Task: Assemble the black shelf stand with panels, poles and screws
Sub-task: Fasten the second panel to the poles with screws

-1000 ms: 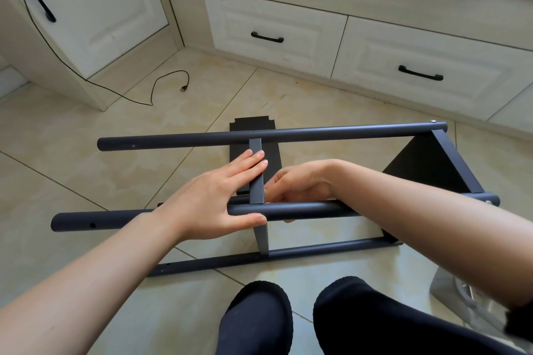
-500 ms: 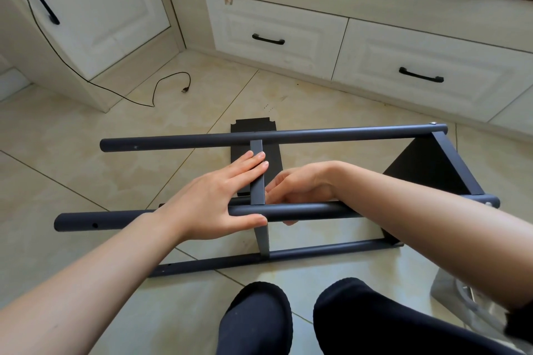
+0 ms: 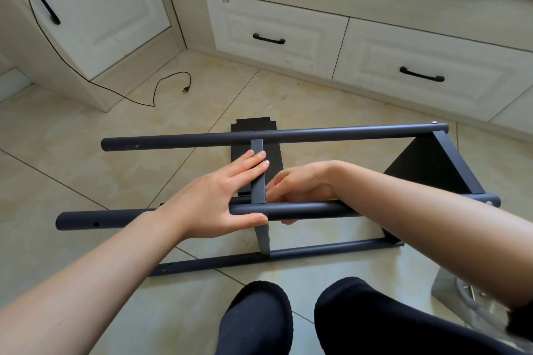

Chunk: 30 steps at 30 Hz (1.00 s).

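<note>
Resting flat with fingers extended and together, the left hand [image 3: 219, 204] is pressed against the middle panel [image 3: 257, 179], its thumb under the near pole [image 3: 302, 210]. Right of that panel, the right hand [image 3: 300, 187] is curled; its fingertips are hidden, so its grip cannot be told. Both forearms are extended forward over the shelf stand [image 3: 427, 164], which lies on its side on the floor [image 3: 72, 158].

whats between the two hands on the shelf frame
In the head view, the edge of the middle panel stands between them: the left hand lies flat on its left side, the right hand close on its right, behind the near pole.
</note>
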Available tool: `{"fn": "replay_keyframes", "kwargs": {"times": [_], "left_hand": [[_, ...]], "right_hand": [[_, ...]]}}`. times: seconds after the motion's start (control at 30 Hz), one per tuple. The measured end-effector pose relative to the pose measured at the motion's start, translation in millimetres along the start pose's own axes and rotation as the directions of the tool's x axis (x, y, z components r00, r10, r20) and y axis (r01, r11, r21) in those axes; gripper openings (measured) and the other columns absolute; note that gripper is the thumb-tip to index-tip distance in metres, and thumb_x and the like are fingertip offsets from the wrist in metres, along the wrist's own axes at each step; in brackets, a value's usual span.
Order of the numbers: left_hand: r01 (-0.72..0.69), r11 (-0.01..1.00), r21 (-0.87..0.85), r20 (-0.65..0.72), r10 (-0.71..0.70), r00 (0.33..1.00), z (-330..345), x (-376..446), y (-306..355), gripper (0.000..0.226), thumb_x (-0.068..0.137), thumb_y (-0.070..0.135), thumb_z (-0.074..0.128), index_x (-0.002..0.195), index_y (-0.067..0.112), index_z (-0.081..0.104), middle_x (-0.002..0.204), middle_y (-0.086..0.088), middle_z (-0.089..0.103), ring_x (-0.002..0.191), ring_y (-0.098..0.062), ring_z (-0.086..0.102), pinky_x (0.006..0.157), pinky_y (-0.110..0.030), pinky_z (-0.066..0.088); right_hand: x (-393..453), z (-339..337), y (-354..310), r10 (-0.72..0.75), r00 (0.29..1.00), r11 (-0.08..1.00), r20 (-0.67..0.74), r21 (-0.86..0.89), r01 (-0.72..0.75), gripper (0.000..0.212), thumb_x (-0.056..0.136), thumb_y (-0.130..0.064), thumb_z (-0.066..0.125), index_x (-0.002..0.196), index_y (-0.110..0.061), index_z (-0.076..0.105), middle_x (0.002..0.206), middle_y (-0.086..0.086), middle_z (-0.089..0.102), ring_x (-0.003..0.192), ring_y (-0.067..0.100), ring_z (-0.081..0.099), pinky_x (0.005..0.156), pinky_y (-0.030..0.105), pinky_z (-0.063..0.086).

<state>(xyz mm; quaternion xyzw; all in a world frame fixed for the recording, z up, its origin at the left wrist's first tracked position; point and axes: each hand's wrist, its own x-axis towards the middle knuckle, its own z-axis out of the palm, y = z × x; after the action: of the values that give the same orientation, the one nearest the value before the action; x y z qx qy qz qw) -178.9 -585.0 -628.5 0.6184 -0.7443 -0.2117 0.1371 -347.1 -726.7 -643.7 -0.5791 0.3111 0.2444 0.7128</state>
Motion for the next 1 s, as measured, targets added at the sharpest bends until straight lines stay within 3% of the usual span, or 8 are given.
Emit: {"fn": "replay_keyframes", "kwargs": {"times": [0.47, 0.6, 0.7, 0.83, 0.93, 1.0], "left_hand": [[0.012, 0.999, 0.038, 0.005, -0.012, 1.0, -3.7, -0.2, 3.5, 0.096, 0.075, 0.081, 0.046, 0.158, 0.039, 0.019, 0.158, 0.038, -0.001, 0.145, 0.017, -0.006, 0.116, -0.021, 0.021], [0.078, 0.995, 0.058, 0.023, -0.079, 0.997, -8.3, 0.1, 9.6, 0.095, 0.071, 0.085, 0.043, 0.155, 0.046, 0.021, 0.156, 0.04, 0.002, 0.143, 0.02, -0.008, 0.115, -0.023, 0.023], [0.166, 0.982, 0.094, 0.06, -0.172, 0.983, -14.1, 0.5, 20.8, 0.089, 0.08, 0.076, 0.057, 0.156, 0.044, 0.023, 0.159, 0.035, 0.005, 0.147, 0.013, -0.007, 0.119, -0.029, 0.02], [0.261, 0.961, 0.088, -0.024, -0.26, 0.965, -10.1, -5.8, 38.9, 0.075, 0.089, 0.056, 0.065, 0.154, 0.035, 0.035, 0.161, 0.025, 0.02, 0.152, 0.0, 0.007, 0.124, -0.035, 0.021], [0.364, 0.931, 0.022, -0.166, -0.355, 0.92, 1.8, -16.8, 53.5, 0.063, 0.089, 0.05, 0.069, 0.145, 0.028, 0.051, 0.154, 0.016, 0.042, 0.147, -0.007, 0.03, 0.119, -0.037, 0.032], [0.422, 0.906, -0.031, -0.282, -0.413, 0.866, 7.7, -25.6, 62.9, 0.052, 0.088, 0.047, 0.071, 0.134, 0.025, 0.063, 0.137, 0.009, 0.061, 0.131, -0.011, 0.052, 0.106, -0.032, 0.046]], "right_hand": [[-2.1, 12.4, -6.7, 0.057, 0.995, 0.995, -0.081, -0.08, -0.064, 0.018, 0.102, -0.023, 0.049, 0.095, -0.016, 0.063, 0.084, 0.003, 0.063, 0.077, 0.014, 0.058, 0.077, 0.033, 0.055], [-14.8, 14.5, -10.1, -0.039, 0.99, 0.976, -0.134, -0.22, 0.008, 0.021, 0.102, -0.025, 0.05, 0.091, -0.018, 0.067, 0.085, 0.002, 0.063, 0.077, 0.015, 0.059, 0.078, 0.033, 0.055], [-39.4, 17.2, -17.7, -0.095, 0.978, 0.943, -0.183, -0.332, 0.029, 0.025, 0.103, -0.026, 0.049, 0.086, -0.018, 0.066, 0.077, 0.001, 0.058, 0.07, 0.014, 0.055, 0.07, 0.028, 0.052], [-65.4, 33.6, -14.8, -0.183, 0.937, 0.725, -0.297, -0.685, -0.075, 0.025, 0.101, -0.036, 0.048, 0.095, -0.024, 0.07, 0.09, 0.001, 0.073, 0.081, 0.011, 0.065, 0.082, 0.029, 0.05], [-77.8, 48.1, -2.2, -0.295, 0.862, 0.631, -0.412, -0.762, -0.148, 0.028, 0.099, -0.033, 0.054, 0.117, -0.018, 0.069, 0.105, 0.005, 0.069, 0.093, 0.02, 0.062, 0.086, 0.032, 0.049], [-83.2, 51.6, 5.6, -0.327, 0.833, 0.615, -0.447, -0.769, -0.171, 0.03, 0.099, -0.029, 0.053, 0.124, -0.017, 0.064, 0.108, 0.007, 0.067, 0.097, 0.024, 0.062, 0.086, 0.033, 0.049]]}}
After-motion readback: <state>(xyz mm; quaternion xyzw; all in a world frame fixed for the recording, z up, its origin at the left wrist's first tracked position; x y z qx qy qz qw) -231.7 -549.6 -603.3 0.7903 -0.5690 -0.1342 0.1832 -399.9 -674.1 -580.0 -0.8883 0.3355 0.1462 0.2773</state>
